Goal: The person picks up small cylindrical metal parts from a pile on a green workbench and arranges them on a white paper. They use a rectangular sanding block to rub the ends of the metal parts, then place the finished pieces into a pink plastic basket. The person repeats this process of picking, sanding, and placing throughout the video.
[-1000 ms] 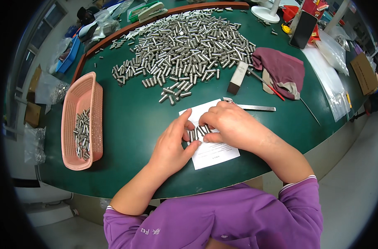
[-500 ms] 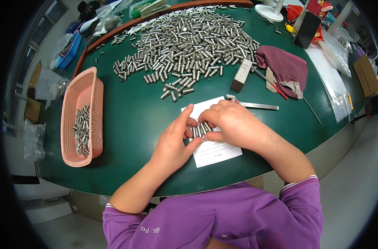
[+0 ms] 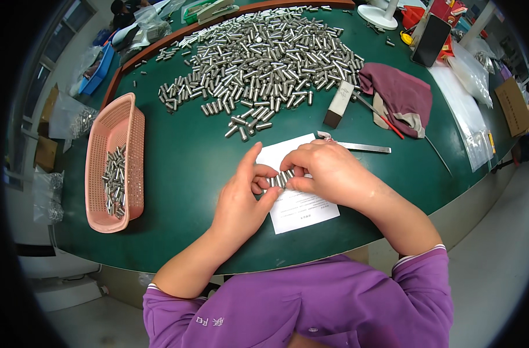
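Note:
A short row of shiny metal pins (image 3: 280,178) stands side by side between my two hands, over a printed white sheet of paper (image 3: 304,216). The thumb and fingers of my left hand (image 3: 239,194) close on the row's left end, its index finger pointing away from me. At the other end, my right hand (image 3: 327,169) pinches the pins between thumb and curled fingers. Part of the row is hidden by the fingertips. Beyond my hands a large heap of similar pins (image 3: 270,64) covers the far middle of the green table (image 3: 186,168).
On the left stands a pink plastic basket (image 3: 136,168) with some pins inside. A steel measuring tool (image 3: 363,148) lies just past my right hand. Farther right are a pale block (image 3: 340,101), a maroon cloth (image 3: 401,95), a red-handled tool (image 3: 394,129) and a dark phone (image 3: 431,40).
My left thumb has shifted a little left and up along the row, and that hand's index finger leans farther left. The right hand has moved slightly, still pinching the pins.

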`<state>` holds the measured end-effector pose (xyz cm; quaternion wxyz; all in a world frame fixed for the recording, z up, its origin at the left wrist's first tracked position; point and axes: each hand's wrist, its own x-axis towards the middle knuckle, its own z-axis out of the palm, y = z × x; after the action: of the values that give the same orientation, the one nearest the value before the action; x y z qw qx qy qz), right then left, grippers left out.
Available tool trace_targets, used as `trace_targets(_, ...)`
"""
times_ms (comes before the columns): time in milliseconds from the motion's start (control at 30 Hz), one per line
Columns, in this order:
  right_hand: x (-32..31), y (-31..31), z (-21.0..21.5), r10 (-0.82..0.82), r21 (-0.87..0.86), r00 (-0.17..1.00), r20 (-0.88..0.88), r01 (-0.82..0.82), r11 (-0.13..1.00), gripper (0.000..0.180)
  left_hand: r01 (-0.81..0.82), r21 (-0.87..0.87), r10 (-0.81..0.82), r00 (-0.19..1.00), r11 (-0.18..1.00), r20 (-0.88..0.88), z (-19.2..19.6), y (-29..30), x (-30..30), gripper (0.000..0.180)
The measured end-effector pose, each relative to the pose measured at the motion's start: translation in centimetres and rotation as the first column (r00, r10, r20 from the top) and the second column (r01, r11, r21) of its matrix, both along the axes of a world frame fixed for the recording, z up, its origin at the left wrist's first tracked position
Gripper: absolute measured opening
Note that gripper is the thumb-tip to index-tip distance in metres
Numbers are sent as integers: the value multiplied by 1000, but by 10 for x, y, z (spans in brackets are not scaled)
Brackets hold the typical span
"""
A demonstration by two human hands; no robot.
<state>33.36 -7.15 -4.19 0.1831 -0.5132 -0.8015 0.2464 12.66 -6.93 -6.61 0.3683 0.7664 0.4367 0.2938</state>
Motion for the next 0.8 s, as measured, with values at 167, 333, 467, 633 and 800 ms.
trace_targets(167, -1, -1, 1, -16, -32, 995, -95, 13, 999, 23, 14, 121, -11, 1000, 993, -26, -3, 0, 0, 81)
trace_targets(333, 0, -1, 1, 1, -42, 994, -113, -6, 999, 21, 29, -28, -26, 995, 999, 97, -5, -4, 2, 86)
trace_targets(467, 0, -1, 3, 41, -52, 991, -131, -48, 997, 18, 95, 52, -100, 990, 994, 104, -8, -3, 3, 91)
trace_targets(633, -1, -2, -2, 72, -68, 980, -183, -86, 994, 19, 150, 174, -171, 979, 973, 114, -14, -1, 4, 94)
trace_targets(800, -3, 1, -2, 51, 31, 978, -202, -46, 998, 18, 139, 296, -182, 976, 945, 123, -14, 6, 8, 92)
